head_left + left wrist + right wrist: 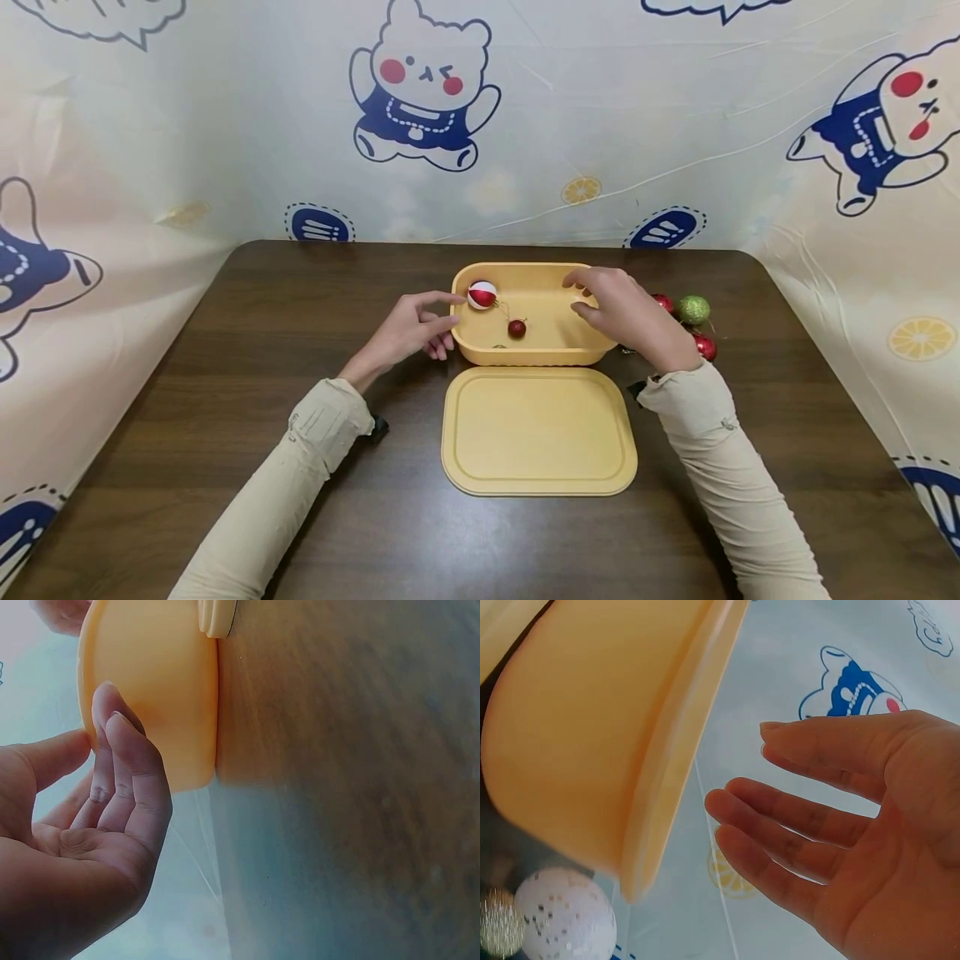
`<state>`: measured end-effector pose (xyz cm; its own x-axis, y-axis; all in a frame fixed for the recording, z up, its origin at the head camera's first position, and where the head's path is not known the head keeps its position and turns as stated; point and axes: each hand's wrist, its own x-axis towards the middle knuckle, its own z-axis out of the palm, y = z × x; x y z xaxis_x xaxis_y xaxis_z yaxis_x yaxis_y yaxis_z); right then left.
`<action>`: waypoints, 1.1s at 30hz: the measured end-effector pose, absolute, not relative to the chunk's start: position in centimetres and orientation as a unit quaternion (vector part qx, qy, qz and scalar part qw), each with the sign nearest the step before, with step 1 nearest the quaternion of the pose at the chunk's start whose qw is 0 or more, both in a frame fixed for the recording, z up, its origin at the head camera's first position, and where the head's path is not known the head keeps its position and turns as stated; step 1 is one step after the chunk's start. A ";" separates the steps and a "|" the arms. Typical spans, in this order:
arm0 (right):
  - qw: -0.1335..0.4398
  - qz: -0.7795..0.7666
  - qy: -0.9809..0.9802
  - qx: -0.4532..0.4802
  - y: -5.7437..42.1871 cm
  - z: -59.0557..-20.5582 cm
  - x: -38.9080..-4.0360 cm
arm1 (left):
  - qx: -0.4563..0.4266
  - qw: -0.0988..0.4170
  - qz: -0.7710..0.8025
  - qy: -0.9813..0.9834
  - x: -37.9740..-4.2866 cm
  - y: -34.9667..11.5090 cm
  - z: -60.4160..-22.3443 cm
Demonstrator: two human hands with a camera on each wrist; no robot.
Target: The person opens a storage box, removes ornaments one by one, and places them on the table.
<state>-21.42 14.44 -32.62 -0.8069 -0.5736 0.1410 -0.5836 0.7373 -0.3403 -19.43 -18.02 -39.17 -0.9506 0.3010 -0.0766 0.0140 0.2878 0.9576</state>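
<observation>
A yellow plastic box (535, 356) stands on the table and holds a red-and-white ball (482, 295) and a small dark red bauble (517, 328). At its left end my left hand (412, 325) touches the rim with loosely bent fingers. In the left wrist view, the left hand (105, 817) has one fingertip right at the rim and the other fingers beside the outer wall. Over the box's right end hovers my right hand (626, 312), its thumb and fingers spread apart. The right wrist view shows nothing between the fingers of the right hand (817, 825).
A yellow lid (540, 432) lies flat in front of the box. To the right of the box, partly behind my right hand, are a green glitter bauble (693, 311) and red baubles (705, 347). A speckled white ball (568, 915) shows in the right wrist view.
</observation>
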 end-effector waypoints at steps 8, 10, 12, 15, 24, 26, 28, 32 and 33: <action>0.016 0.180 -0.924 0.336 12.3 -33.4 -21.5 | 0.103 0.124 0.587 0.793 -19.3 -17.9 -39.3; 0.011 0.177 -0.923 0.341 11.8 -33.7 -21.6 | 0.103 0.123 0.587 0.793 -19.3 -17.8 -39.4; 0.002 0.173 -0.923 0.344 11.2 -34.2 -21.6 | 0.104 0.123 0.589 0.792 -19.3 -17.8 -39.4; -0.017 0.171 -0.923 0.345 10.5 -35.1 -21.7 | 0.103 0.123 0.594 0.788 -19.3 -17.8 -39.4; -0.064 0.225 -0.901 0.364 9.1 -37.4 -22.5 | 0.098 0.126 0.596 0.787 -19.3 -17.9 -39.4; -0.075 0.241 -0.896 0.366 9.0 -37.6 -22.7 | 0.097 0.125 0.594 0.789 -19.4 -18.0 -39.3; -0.082 0.249 -0.893 0.365 9.0 -37.8 -22.8 | 0.100 0.124 0.592 0.790 -19.4 -18.0 -39.2; -0.091 0.261 -0.890 0.362 9.0 -38.0 -23.0 | 0.104 0.124 0.590 0.791 -19.5 -18.0 -39.2; -0.092 0.263 -0.889 0.362 9.0 -38.1 -23.1 | 0.104 0.124 0.590 0.791 -19.5 -18.0 -39.2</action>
<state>-23.09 9.04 -38.11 -0.7201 -0.6933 0.0265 -0.5959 0.5985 -0.5354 -19.49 -18.02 -39.17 -0.9477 0.3106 -0.0738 0.0176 0.2817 0.9593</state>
